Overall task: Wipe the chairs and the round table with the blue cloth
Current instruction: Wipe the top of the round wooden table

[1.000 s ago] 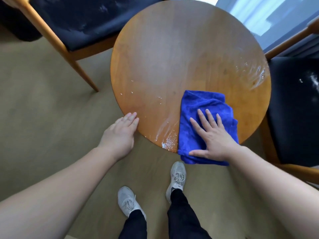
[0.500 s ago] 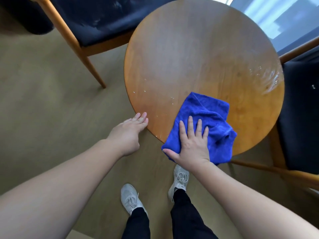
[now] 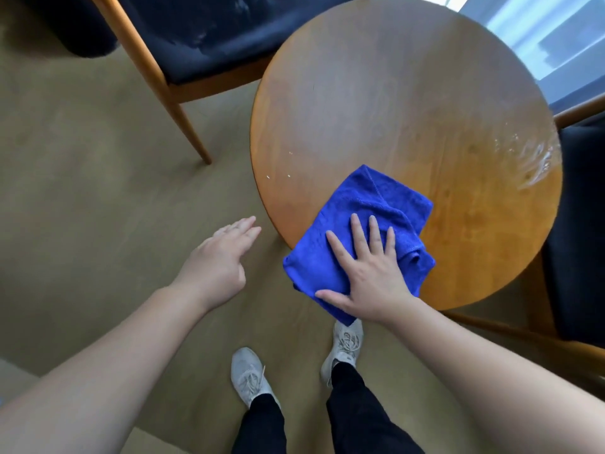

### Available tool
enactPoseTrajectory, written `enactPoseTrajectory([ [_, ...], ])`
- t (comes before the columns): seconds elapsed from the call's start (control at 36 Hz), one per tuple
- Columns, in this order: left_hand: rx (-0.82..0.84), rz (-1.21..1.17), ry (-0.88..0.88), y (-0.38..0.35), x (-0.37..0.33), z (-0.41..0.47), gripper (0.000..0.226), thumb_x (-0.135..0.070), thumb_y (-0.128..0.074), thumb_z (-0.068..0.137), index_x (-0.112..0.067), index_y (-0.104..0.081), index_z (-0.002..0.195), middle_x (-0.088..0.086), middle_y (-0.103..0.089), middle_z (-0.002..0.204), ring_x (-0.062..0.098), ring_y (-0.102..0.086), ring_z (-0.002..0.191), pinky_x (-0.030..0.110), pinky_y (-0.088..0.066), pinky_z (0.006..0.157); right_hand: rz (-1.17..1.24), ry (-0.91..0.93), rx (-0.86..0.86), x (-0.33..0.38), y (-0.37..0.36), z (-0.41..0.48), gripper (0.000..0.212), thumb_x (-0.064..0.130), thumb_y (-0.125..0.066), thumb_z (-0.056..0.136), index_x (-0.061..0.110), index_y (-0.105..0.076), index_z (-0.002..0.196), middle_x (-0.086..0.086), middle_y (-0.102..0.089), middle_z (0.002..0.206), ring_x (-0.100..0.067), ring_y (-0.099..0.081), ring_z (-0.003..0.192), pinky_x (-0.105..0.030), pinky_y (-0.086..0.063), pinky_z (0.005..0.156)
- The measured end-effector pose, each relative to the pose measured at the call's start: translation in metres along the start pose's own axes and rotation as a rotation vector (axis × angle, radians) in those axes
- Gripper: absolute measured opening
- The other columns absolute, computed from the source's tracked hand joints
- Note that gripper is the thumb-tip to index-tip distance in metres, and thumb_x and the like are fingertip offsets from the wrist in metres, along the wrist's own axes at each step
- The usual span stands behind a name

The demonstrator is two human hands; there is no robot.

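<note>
The round wooden table [image 3: 393, 109] fills the upper right of the head view. A folded blue cloth [image 3: 370, 204] lies over its near edge, partly hanging off. My right hand [image 3: 366, 276] presses flat on the cloth with fingers spread. My left hand [image 3: 216, 260] hovers over the floor just left of the table's edge, fingers loosely extended, holding nothing. Wet streaks and foam [image 3: 537, 158] shine on the table's right side, and a few white specks [image 3: 278, 175] dot its left part.
A wooden chair with a dark seat [image 3: 209, 37] stands at the upper left, one leg [image 3: 183, 119] angled toward the table. A second dark-seated chair [image 3: 579, 224] sits at the right edge. My feet in grey shoes [image 3: 248, 375] stand on the beige floor.
My right hand has slid the cloth leftward along the near edge, clearing the foam there. My left hand has come off the table's rim and now hangs free beside it.
</note>
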State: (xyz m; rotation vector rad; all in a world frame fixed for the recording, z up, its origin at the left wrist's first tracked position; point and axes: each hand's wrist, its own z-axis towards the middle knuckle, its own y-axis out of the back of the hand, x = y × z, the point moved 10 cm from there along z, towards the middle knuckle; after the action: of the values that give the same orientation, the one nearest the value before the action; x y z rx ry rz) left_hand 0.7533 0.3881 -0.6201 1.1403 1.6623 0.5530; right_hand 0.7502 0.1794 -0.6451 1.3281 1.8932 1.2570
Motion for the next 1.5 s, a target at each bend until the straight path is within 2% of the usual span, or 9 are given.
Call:
enactPoseTrajectory([
  [0.19, 0.010, 0.016, 0.098, -0.004, 0.022, -0.008, 0.074, 0.007, -0.043, 0.076, -0.018, -0.036, 0.145, -0.005, -0.024, 0.156, 0.013, -0.023, 0.143, 0.015, -0.008, 0.109, 0.045, -0.131, -0.024, 0.012, 0.001, 0.021, 0.101, 0.084, -0.034, 0.071, 0.025, -0.025, 0.152, -0.025, -0.013, 0.158, -0.053, -0.006, 0.143, -0.069, -0.003, 0.111],
  [0.36, 0.006, 0.015, 0.135, -0.001, 0.030, -0.011, 0.074, 0.007, -0.042, 0.077, -0.019, -0.037, 0.145, -0.007, -0.024, 0.156, 0.011, -0.022, 0.143, 0.020, -0.016, 0.112, 0.101, -0.234, -0.055, 0.028, 0.017, 0.051, 0.102, 0.084, -0.031, 0.076, 0.028, 0.002, 0.155, -0.022, 0.014, 0.159, -0.049, 0.016, 0.143, -0.064, 0.009, 0.112],
  [0.61, -0.011, 0.023, 0.188, 0.013, 0.045, -0.009, 0.074, 0.006, -0.042, 0.076, -0.021, -0.037, 0.145, -0.008, -0.025, 0.156, 0.011, -0.022, 0.143, 0.025, -0.019, 0.114, 0.302, -0.438, 0.032, 0.040, 0.047, 0.111, 0.097, 0.081, -0.023, 0.083, 0.024, 0.012, 0.154, -0.022, 0.020, 0.158, -0.050, 0.018, 0.142, -0.066, 0.007, 0.112],
  [0.72, -0.015, 0.008, 0.177, 0.015, 0.044, -0.004, 0.074, 0.006, -0.042, 0.076, -0.021, -0.038, 0.145, -0.008, -0.025, 0.155, 0.012, -0.023, 0.143, 0.024, -0.020, 0.113, -0.032, -0.138, -0.089, 0.035, 0.071, 0.093, 0.085, 0.071, -0.029, 0.090, 0.019, -0.011, 0.155, -0.026, -0.009, 0.159, -0.047, -0.014, 0.143, -0.059, -0.011, 0.112],
  [0.81, -0.009, 0.009, 0.174, 0.015, 0.043, 0.000, 0.073, 0.005, -0.042, 0.077, -0.021, -0.037, 0.145, -0.008, -0.024, 0.156, 0.013, -0.023, 0.143, 0.024, -0.020, 0.113, -0.039, 0.356, -0.276, 0.060, 0.083, 0.089, 0.073, 0.061, -0.048, 0.088, 0.012, -0.045, 0.143, -0.023, -0.040, 0.148, -0.045, -0.039, 0.133, -0.060, -0.032, 0.106],
  [0.86, -0.010, 0.010, 0.177, 0.016, 0.043, 0.001, 0.072, 0.005, -0.043, 0.078, -0.021, -0.037, 0.145, -0.007, -0.024, 0.156, 0.013, -0.024, 0.142, 0.026, -0.021, 0.112, -0.144, 0.643, -0.216, 0.078, 0.068, 0.090, 0.075, 0.068, -0.042, 0.086, 0.018, -0.045, 0.143, -0.018, -0.036, 0.153, -0.043, -0.034, 0.138, -0.062, -0.025, 0.111],
  [0.94, -0.013, 0.010, 0.190, 0.017, 0.045, 0.002, 0.072, 0.004, -0.043, 0.079, -0.021, -0.036, 0.145, -0.008, -0.024, 0.156, 0.014, -0.024, 0.142, 0.027, -0.023, 0.112, -0.233, 0.743, -0.126, 0.084, 0.053, 0.101, 0.078, 0.075, -0.033, 0.085, 0.030, -0.039, 0.147, -0.012, -0.020, 0.160, -0.041, -0.018, 0.146, -0.062, -0.010, 0.115],
  [1.11, 0.001, 0.041, 0.190, 0.018, 0.044, 0.012, 0.071, 0.003, -0.044, 0.080, -0.021, -0.036, 0.146, -0.007, -0.023, 0.156, 0.012, -0.022, 0.143, 0.023, -0.017, 0.113, -0.117, 0.684, -0.232, 0.075, 0.061, 0.113, 0.068, 0.073, -0.040, 0.086, 0.035, -0.047, 0.142, -0.004, -0.029, 0.158, -0.037, -0.023, 0.145, -0.060, -0.012, 0.116],
  [1.5, 0.017, 0.169, -0.049, 0.011, -0.040, 0.065, 0.059, -0.039, -0.041, 0.098, -0.023, -0.019, 0.151, -0.005, -0.007, 0.159, 0.010, -0.006, 0.146, 0.022, 0.002, 0.114, -0.013, -0.013, -0.268, -0.092, 0.124, 0.198, 0.090, 0.089, -0.031, 0.074, 0.044, -0.019, 0.151, 0.000, 0.002, 0.164, -0.036, 0.004, 0.149, -0.062, 0.005, 0.115],
])
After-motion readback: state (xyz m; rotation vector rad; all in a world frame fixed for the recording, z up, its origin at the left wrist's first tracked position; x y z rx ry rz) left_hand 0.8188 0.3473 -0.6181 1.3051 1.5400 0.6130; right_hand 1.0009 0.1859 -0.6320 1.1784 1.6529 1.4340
